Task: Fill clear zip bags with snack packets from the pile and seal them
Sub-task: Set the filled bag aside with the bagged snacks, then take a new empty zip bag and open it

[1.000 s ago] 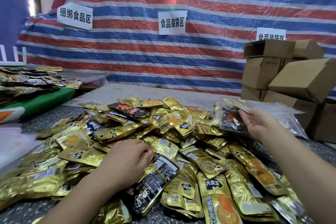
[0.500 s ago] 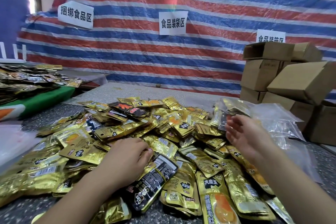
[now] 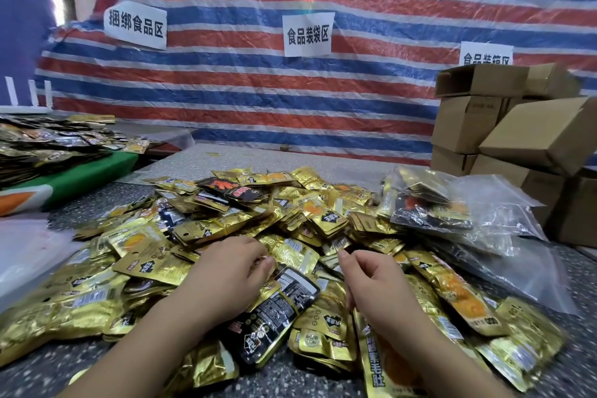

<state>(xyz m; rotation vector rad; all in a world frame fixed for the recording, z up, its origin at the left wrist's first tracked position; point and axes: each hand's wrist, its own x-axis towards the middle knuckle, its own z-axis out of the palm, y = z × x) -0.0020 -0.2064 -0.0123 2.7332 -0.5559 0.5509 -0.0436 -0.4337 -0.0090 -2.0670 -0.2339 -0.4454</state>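
A big pile of gold and black snack packets [image 3: 226, 226] covers the speckled table [image 3: 290, 158]. My left hand [image 3: 226, 275] rests on the near middle of the pile, its fingers curled over the top edge of a black packet [image 3: 274, 310]. My right hand [image 3: 371, 281] hovers just right of it above the pile, fingers loosely curled, forefinger out, holding nothing. A clear zip bag [image 3: 429, 203] with several packets inside lies at the pile's right edge, on more clear bags [image 3: 504, 226]. No hand touches it.
Stacked cardboard boxes [image 3: 517, 126] stand at the right rear. A second heap of packets [image 3: 48, 145] lies on a green surface at the left, with white plastic [image 3: 26, 252] below it. A striped tarp with paper signs [image 3: 307, 34] closes off the back.
My right hand let go of the filled zip bag at the right and came back left and down to the pile, close to my left hand. My left hand stayed put.
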